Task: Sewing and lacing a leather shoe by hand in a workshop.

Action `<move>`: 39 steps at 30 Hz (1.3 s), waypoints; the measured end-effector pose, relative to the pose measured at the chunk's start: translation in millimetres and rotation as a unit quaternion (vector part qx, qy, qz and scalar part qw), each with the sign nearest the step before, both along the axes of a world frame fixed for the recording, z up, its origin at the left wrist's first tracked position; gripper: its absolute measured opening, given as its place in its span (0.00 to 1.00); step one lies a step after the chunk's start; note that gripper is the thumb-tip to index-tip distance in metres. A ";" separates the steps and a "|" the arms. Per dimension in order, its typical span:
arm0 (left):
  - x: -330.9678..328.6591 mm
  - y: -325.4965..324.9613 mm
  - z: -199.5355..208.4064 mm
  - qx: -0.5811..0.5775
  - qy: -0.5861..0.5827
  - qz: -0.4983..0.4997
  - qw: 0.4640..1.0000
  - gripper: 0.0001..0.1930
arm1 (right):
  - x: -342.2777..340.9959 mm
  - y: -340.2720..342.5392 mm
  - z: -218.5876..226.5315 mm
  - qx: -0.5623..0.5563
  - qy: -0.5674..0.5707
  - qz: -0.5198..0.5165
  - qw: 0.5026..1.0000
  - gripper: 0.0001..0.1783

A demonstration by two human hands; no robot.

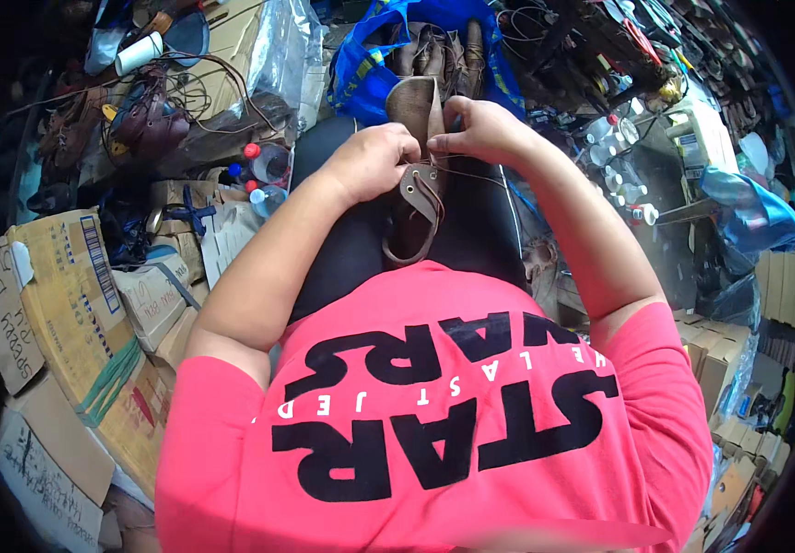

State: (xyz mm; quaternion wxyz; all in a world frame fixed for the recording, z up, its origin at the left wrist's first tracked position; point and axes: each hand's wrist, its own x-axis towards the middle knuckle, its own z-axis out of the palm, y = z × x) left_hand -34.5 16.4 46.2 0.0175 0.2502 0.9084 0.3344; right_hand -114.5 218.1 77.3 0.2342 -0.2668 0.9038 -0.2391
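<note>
A brown leather shoe upper (420, 195) with metal eyelets lies lengthwise between my thighs. Its rounded, tan-lined part points away from me. My left hand (372, 163) is closed, its fingers pinched at the leather just beyond the eyelets. Across from it, my right hand (488, 132) is closed with thumb and forefinger at the upper's right edge. A thin thread (471, 173) runs from between the hands toward the right. The fingertips are partly hidden, so whether a needle is there I cannot tell.
Beyond my knees sits a blue bag (361, 88) with several brown leather shoe pieces (474, 57). Cardboard boxes (66, 286) are piled at the left, near small bottles with red and blue caps (268, 161). More bottles (632, 194) and a blue plastic bag (755, 217) are at the right.
</note>
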 end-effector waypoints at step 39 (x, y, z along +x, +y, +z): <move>29.2 -9.2 -8.2 0.100 0.039 0.171 0.980 0.10 | 9.2 29.6 -25.9 -0.194 -0.056 0.076 0.976 0.16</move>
